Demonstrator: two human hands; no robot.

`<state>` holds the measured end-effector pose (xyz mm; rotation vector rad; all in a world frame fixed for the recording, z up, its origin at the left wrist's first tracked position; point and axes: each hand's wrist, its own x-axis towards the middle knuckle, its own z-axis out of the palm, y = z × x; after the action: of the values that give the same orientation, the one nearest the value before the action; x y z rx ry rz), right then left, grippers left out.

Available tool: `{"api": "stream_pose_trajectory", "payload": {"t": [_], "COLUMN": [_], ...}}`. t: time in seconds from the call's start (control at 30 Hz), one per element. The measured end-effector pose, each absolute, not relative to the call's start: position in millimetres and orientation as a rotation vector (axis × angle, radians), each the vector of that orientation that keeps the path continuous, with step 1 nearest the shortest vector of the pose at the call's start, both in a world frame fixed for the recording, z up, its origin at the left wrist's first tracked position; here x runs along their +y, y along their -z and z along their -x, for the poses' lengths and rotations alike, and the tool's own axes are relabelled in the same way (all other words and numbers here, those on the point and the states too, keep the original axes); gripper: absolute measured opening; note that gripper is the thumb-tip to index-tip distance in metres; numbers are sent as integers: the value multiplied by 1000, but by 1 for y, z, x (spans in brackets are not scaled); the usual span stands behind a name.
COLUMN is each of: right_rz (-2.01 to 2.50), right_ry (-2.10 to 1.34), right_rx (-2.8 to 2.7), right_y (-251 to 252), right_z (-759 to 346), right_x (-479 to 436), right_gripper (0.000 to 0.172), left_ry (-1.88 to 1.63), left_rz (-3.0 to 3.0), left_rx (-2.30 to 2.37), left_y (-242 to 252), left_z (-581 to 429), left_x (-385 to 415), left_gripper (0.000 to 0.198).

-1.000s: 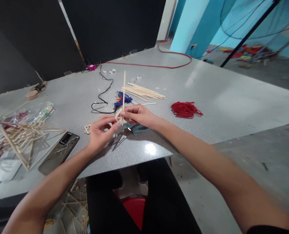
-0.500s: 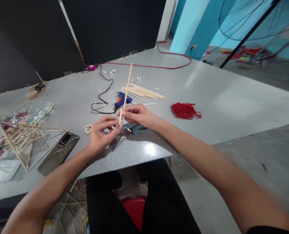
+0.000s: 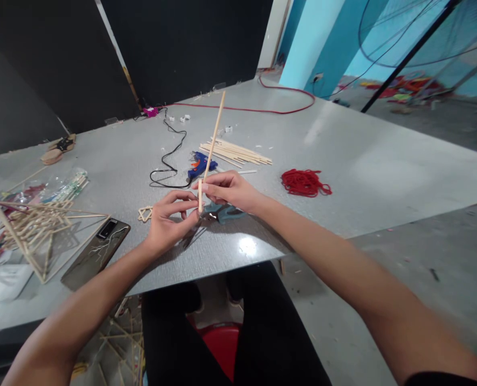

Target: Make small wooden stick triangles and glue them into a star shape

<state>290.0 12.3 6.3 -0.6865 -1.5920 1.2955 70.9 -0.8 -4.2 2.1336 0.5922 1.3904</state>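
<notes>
- A person seated at a grey table (image 3: 343, 161) is pinching a long wooden stick (image 3: 213, 140) near its lower end between the thumb and fingertips of the right hand (image 3: 226, 190), so the stick is leaning up and away over the tabletop.
- The left hand (image 3: 168, 220) is closing its fingertips on the stick's bottom end, apparently steadying it; whether a small piece sits between those fingers is too blurred to tell.
- Just behind the hands, a blue glue gun (image 3: 200, 163) and a bundle of spare sticks (image 3: 238, 151) are lying within reach.
- A teal-handled tool (image 3: 226, 213) is resting under the right wrist, and a small stick triangle (image 3: 144, 214) beside the left hand.
- A stick frame (image 3: 37, 228), a phone (image 3: 97, 253) and red yarn (image 3: 305, 181) are sitting farther out.
</notes>
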Motion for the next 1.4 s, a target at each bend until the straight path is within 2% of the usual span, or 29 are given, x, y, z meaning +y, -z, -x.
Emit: {"api": "stream_pose_trajectory", "payload": {"t": [0.87,1.03,1.17,1.4], "right_rz": [664,782,914,952], "right_ry": [-1319,-1135,-1059,-1026], "right_rx": [-1616,-1579,-1556,-1633], "right_y": [0,-2,-5,-2], "right_z": [-292,-290,-289,-288], "right_x": [15,15,13,15], "right_gripper": [35,36,35,38], "left_ry": [-1499,-1366,-1128,-1055], "left_rz": [-2320,-2014,-1695,-1541], "left_rx": [617,731,785,855], "left_y": [7,7,2,0], "left_z": [-73,-69,-66,-70], "left_x": [-2,4,8,9], "left_gripper": [18,30,18,23]}}
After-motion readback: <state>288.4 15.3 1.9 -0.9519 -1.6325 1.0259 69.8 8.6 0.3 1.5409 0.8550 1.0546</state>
